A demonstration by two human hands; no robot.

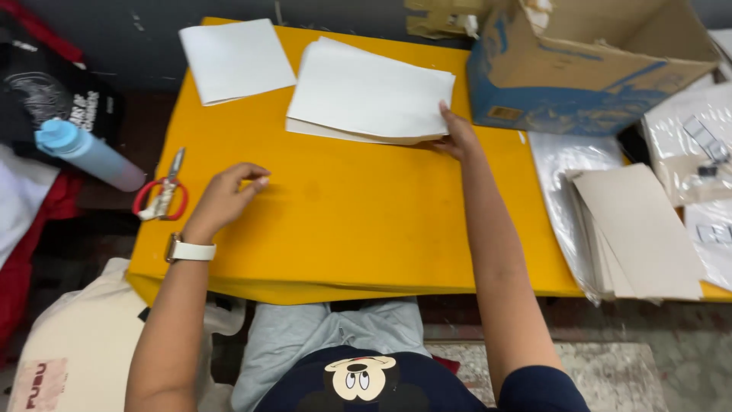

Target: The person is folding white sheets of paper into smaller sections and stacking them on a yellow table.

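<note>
A stack of white sheets (pixel 366 95) lies at the far middle of the yellow table (pixel 351 221). My right hand (pixel 456 133) reaches out and pinches the near right corner of that stack, thumb on top. My left hand (pixel 226 197) rests on the yellow surface at the left with fingers loosely curled and nothing in them; a white watch sits on its wrist. Red-handled scissors (pixel 162 195) lie just left of my left hand at the table's edge.
A single white sheet (pixel 232 57) lies at the far left. A blue cardboard box (pixel 587 65) stands at the far right. Grey-brown cards (pixel 640 233) on clear plastic sit at the right. A blue bottle (pixel 88 154) and bags lie left of the table.
</note>
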